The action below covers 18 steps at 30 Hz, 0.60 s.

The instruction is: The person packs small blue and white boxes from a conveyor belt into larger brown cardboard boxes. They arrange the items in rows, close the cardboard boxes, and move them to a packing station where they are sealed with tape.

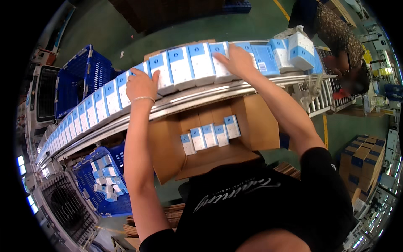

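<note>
A long row of blue-and-white boxes (pixel 180 63) stands side by side on the metal conveyor (pixel 184 101). My left hand (pixel 142 87) grips at the row left of centre, its fingers bent over a box top and its thumb against the neighbouring box. My right hand (pixel 240 63) grips farther right, thumb reaching left over a box and fingers toward the far edge. Several boxes stand between my hands. Below the conveyor, an open cardboard carton (pixel 166 147) holds several blue-and-white boxes (pixel 209 135) in a row against its far side.
Right of my right hand, one box (pixel 301 51) sits higher than those around it. A blue crate (pixel 105 206) with loose boxes stands lower left; another blue crate (pixel 71 86) is beyond the conveyor. A co-worker (pixel 342 38) is at the far right, near stacked cartons (pixel 361 161).
</note>
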Tool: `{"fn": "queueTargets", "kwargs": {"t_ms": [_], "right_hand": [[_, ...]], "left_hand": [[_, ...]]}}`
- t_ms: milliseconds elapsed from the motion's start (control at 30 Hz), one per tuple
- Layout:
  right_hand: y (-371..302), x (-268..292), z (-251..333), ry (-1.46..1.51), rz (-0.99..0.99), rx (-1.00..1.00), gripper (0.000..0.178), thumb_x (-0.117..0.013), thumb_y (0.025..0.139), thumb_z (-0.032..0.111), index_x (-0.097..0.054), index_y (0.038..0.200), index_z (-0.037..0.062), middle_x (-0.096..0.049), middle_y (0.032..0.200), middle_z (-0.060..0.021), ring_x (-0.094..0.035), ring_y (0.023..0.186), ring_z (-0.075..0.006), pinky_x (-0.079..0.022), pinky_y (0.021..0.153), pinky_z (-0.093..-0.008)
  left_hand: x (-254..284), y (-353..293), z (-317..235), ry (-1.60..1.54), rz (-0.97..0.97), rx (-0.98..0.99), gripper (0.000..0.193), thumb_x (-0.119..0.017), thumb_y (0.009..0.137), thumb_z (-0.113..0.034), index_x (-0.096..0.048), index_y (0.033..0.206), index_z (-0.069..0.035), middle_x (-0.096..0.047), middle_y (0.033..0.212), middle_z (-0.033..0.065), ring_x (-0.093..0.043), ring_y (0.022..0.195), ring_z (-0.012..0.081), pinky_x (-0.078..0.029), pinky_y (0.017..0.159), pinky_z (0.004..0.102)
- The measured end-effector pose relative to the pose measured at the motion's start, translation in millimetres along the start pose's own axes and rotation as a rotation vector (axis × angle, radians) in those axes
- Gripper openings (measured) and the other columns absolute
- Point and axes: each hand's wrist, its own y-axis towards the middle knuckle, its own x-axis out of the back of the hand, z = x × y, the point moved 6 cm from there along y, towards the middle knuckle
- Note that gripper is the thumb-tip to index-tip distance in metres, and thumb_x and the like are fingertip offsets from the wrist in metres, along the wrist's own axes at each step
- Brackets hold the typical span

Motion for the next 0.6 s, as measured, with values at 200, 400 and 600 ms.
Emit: {"fn": "queueTargets", "kwargs": {"t_ms": [200, 400, 600], "right_hand": [[-13, -20, 75, -0.131, 0.193, 0.097, 0.112, -0.055, 0.074, 0.069, -0.026, 0.126, -0.0252, -0.050, 0.111, -0.0374, -0.057, 0.103, -0.0406, -0.052, 0.080, -0.0411], [13, -22, 42, 0.170, 0.192, -0.074, 0.123, -0.071, 0.060, 0.067, -0.023, 0.123, -0.0273, -0.057, 0.100, -0.0342, -0.064, 0.091, -0.0344, -0.054, 0.069, -0.0343], [-34, 102, 47, 0.284, -0.223, 0.006, 0.095, -0.082, 0.057, 0.051, -0.035, 0.109, -0.0127, -0.061, 0.090, -0.0269, -0.064, 0.083, -0.0350, -0.053, 0.073, -0.0352]], "left_hand": [[-12, 3, 40, -0.120, 0.517, -0.062, 0.077, -0.057, 0.077, -0.063, -0.060, 0.090, 0.014, -0.062, 0.094, 0.0298, -0.063, 0.087, 0.0364, -0.051, 0.074, 0.0388], [-43, 15, 39, -0.630, 0.305, 0.192, 0.112, -0.073, 0.058, -0.066, -0.029, 0.114, 0.020, -0.056, 0.103, 0.0360, -0.060, 0.097, 0.0396, -0.048, 0.083, 0.0364], [78, -33, 20, -0.821, -0.101, 0.199, 0.099, -0.077, 0.062, -0.055, -0.033, 0.120, 0.011, -0.056, 0.103, 0.0319, -0.058, 0.098, 0.0404, -0.045, 0.084, 0.0397]]}}
